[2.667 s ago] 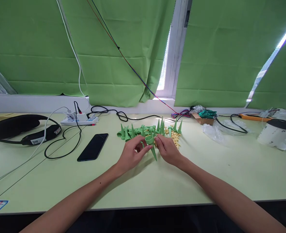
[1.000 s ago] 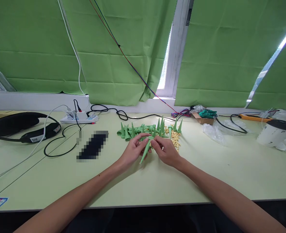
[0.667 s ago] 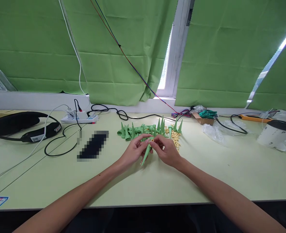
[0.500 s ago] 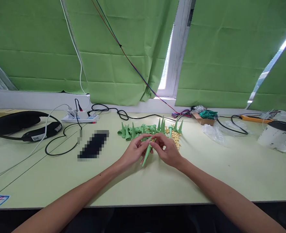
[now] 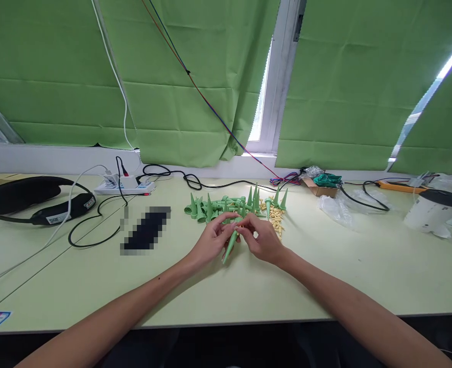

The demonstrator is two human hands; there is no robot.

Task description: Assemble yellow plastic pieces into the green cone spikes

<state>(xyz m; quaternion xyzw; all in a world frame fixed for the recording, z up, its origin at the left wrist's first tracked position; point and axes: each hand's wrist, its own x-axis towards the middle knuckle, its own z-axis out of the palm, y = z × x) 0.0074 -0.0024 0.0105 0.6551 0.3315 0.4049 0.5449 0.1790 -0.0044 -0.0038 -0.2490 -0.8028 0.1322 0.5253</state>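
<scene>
A green tapered plastic spike (image 5: 230, 247) points down toward the table's front edge, tilted, between my two hands. My left hand (image 5: 214, 237) is closed around its upper part from the left. At the wide end the fingertips of my right hand (image 5: 263, 238) are pinched together, covering that end; whether a small part is between them is hidden. Just beyond my hands lie many more green spikes (image 5: 209, 207), some upright on their wide ends and others on their sides. Small yellow plastic pieces (image 5: 276, 220) are heaped to the right of them.
On the left are a black neckband-like device (image 5: 22, 197), a white power strip (image 5: 124, 187) with cables and a pixelated dark patch (image 5: 146, 231). To the right stand a small cardboard box (image 5: 319, 189), clear plastic bags (image 5: 335, 210) and a white cup with a black lid (image 5: 436, 210).
My right fingers have closed over the spike's wide end, where a yellowish opening showed before. The whole view has shifted slightly; the left hand keeps its hold.
</scene>
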